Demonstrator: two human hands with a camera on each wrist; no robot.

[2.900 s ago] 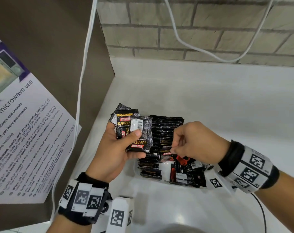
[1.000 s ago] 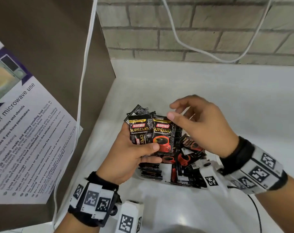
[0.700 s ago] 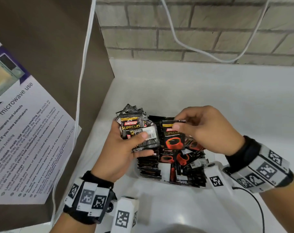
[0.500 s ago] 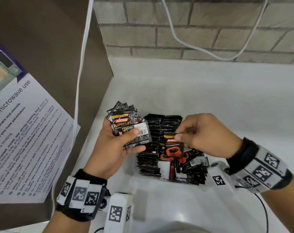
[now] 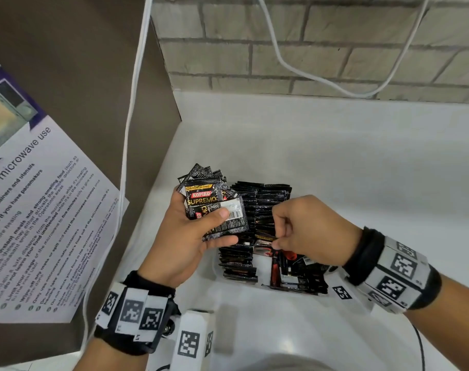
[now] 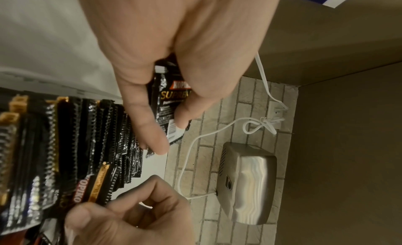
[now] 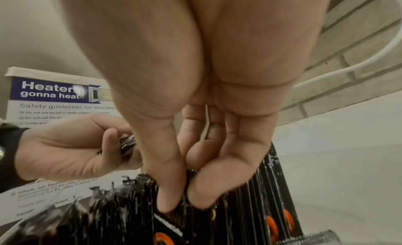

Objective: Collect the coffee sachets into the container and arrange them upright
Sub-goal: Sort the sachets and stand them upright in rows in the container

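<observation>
A: Step check?

B: Filling stage. Right hand [image 5: 311,231], centre of the head view, has thumb and fingers pinched on one sachet [image 5: 264,241] and is seating it on edge in the row inside the container [image 5: 265,286]. Right wrist view shows the fingertips [image 7: 167,202] down among the sachet tops.

A: Left?

B: Left hand [image 5: 190,236], just left of it, is curled round a fanned stack of sachets [image 5: 214,204], thumb across the front. Held above the container's left edge, not inside.

A: State of the box?

B: Far rows of sachets [image 5: 260,204] stand upright, packed tight. The near right corner holds loose sachets [image 5: 297,266] lying flat or slanted. Not done, in my judgement.

A: Next move?

B: Probably let go once the sachet stands, then take the next one off the left stack. The flat ones need standing up afterwards.

A: Clearance?

B: Tight on the left: brown side panel [image 5: 75,76] and a hanging white cable [image 5: 128,145] near the left hand. White desk [image 5: 362,162] is open to the right and behind the container, up to the brick wall [image 5: 321,44]. Container walls are barely visible; I can't tell their height.
</observation>
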